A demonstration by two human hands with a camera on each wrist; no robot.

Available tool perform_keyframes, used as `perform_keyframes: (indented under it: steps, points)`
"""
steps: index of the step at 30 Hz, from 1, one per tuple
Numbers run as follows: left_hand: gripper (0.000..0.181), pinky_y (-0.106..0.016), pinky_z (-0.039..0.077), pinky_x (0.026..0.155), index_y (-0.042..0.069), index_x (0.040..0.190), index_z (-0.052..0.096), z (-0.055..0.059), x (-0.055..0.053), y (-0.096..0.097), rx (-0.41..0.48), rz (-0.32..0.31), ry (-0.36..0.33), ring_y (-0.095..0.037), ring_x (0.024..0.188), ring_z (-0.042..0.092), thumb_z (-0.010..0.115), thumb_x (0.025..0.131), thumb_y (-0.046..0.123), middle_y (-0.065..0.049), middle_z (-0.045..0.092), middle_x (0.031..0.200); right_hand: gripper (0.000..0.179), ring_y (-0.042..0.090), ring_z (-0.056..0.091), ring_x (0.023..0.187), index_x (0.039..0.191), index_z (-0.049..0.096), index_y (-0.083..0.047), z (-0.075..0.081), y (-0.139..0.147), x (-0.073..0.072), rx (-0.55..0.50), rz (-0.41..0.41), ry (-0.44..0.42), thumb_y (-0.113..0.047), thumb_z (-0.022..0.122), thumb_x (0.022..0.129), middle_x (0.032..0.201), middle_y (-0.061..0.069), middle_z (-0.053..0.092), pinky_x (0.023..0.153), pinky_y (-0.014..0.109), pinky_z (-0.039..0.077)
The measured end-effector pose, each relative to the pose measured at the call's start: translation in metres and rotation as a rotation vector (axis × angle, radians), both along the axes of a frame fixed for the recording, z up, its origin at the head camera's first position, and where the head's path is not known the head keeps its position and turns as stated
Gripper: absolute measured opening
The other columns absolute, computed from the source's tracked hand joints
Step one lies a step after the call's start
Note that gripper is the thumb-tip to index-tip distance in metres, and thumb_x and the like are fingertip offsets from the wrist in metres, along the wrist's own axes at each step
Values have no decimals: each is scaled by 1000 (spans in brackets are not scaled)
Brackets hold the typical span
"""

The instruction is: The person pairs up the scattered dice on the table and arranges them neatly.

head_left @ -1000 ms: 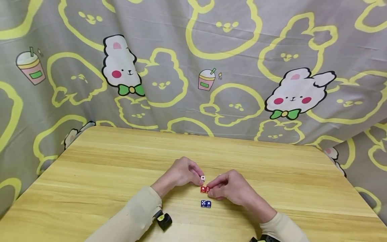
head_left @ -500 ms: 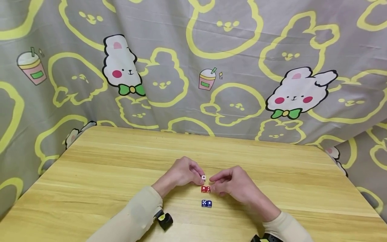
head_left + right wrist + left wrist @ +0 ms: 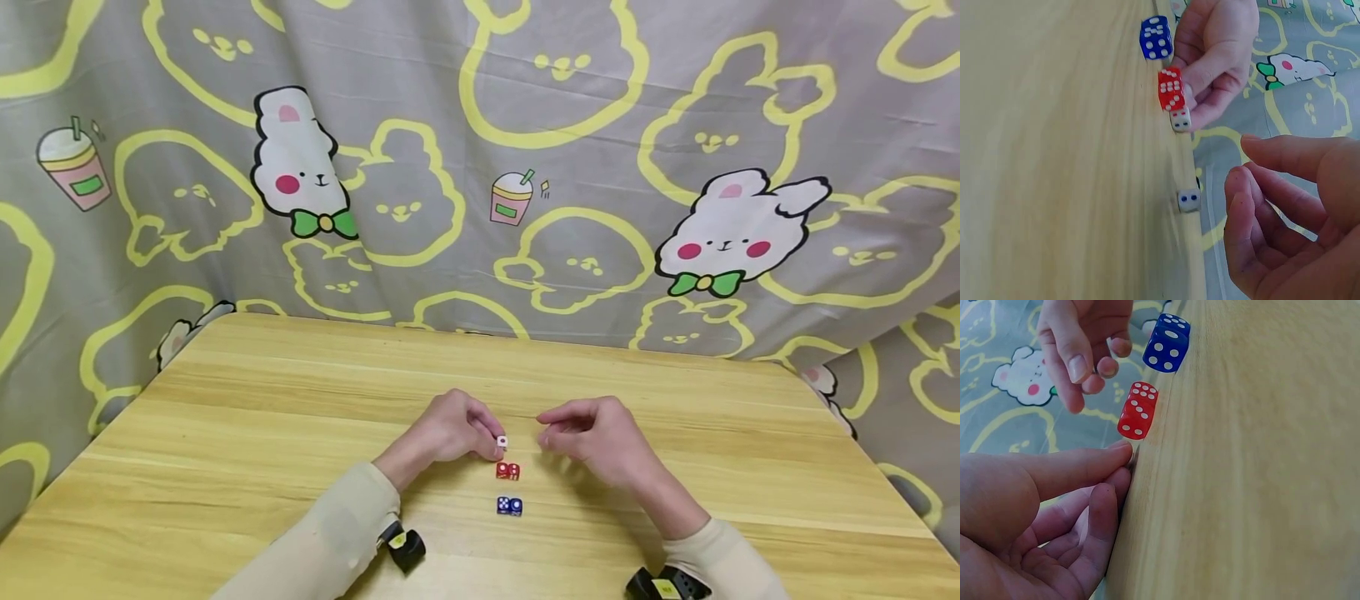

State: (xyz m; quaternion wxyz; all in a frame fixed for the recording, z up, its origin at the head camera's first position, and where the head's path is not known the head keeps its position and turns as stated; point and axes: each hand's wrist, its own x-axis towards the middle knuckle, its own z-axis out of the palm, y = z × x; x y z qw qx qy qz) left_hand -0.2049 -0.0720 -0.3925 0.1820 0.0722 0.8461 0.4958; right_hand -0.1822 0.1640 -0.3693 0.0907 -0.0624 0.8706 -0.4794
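My left hand [image 3: 453, 429] pinches a white die [image 3: 502, 442] between thumb and fingertips, close over the table; in the left wrist view the fingers hide this die. Just in front of it two red dice [image 3: 507, 472] sit side by side. Nearer to me is a pair of blue dice [image 3: 510, 506], also side by side. My right hand [image 3: 600, 437] is to the right of the red dice, thumb and fingers apart, holding nothing. A second white die [image 3: 1189, 200] lies on the table near the right fingertips in the right wrist view; the head view does not show it.
The wooden table [image 3: 300, 375] stretches out on all sides of the dice. A grey curtain [image 3: 450, 167] with yellow cartoon outlines hangs along its back and sides. Black wrist cameras sit on both sleeves, the left one [image 3: 405, 548] close above the tabletop.
My right hand has let go of the right red die and moved up and to the right, away from the pair. The left hand stays in place with its white die.
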Motion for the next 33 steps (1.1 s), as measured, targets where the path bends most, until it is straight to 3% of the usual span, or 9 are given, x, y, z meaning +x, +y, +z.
perform_keyframes:
  steps: [11,33]
  points:
    - [16,-23,52,64,9,87,80,0,-1,-1,7,-6,-1,-12,68,68,90,76,3,0,77,75,37,20,71,80,120,78,-3,-2,11,-7,7,-21,-22,-16,88,86,97,6,79,64,32,62]
    - [16,-24,52,64,10,86,80,-1,-1,0,2,-3,6,-11,68,67,91,76,4,0,77,74,29,16,67,79,112,82,-8,-12,12,-8,89,14,-97,-12,89,84,91,4,77,64,26,55]
